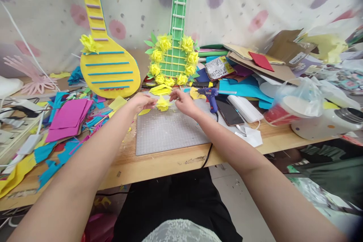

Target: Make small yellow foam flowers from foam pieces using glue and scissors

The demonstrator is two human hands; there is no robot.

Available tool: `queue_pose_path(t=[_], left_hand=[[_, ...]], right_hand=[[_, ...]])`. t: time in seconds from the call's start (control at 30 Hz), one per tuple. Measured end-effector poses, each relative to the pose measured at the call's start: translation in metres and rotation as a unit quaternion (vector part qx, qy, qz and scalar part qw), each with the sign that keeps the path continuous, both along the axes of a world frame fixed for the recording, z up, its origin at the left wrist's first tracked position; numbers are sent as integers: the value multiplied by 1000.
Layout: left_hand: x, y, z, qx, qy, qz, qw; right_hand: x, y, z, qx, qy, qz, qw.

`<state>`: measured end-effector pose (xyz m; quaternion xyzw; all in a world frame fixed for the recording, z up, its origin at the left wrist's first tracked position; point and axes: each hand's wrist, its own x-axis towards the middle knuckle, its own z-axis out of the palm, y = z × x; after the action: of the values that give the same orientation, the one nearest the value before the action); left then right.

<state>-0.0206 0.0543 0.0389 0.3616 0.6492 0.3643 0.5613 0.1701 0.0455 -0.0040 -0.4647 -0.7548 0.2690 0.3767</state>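
Observation:
A small yellow paper flower (163, 104) shows between my two hands, over the far part of the grey cutting mat (170, 132). My left hand (142, 102) has its fingers pinched together at the flower's left edge. On the other side my right hand (183, 103) is curled loosely, fingers a little apart, with its tips close to the petals. Just behind lie yellow paper strips (161, 89), and a loose yellow petal (145, 112) is below my left fingers. A purple glue gun (211, 98) rests right of my right hand.
Against the wall stand a yellow paper instrument (110, 70) and a green one (177, 55) ringed with yellow flowers. Magenta sheets (68, 119) and scraps cover the left. A phone (230, 111), white power bank (245, 107), cup (292, 109) and flask (323, 124) are right.

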Motion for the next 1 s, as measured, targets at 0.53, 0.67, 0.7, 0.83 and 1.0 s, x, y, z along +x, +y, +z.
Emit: queue_pose_path(t=[0.53, 0.67, 0.7, 0.83, 1.0], left_hand=[[2, 14, -10, 11, 49, -60, 997], [4, 10, -8, 11, 45, -56, 997], [5, 9, -7, 11, 43, -53, 998], [6, 10, -8, 7, 53, -35, 998], [5, 10, -11, 6, 57, 2, 998]], right_hand=[[-8, -5, 0, 53, -109, 30, 992], [-11, -4, 0, 55, -131, 37, 989], [-12, -4, 0, 54, -137, 38, 988], [-14, -6, 2, 55, -157, 45, 985], [-15, -7, 2, 51, -168, 63, 982]])
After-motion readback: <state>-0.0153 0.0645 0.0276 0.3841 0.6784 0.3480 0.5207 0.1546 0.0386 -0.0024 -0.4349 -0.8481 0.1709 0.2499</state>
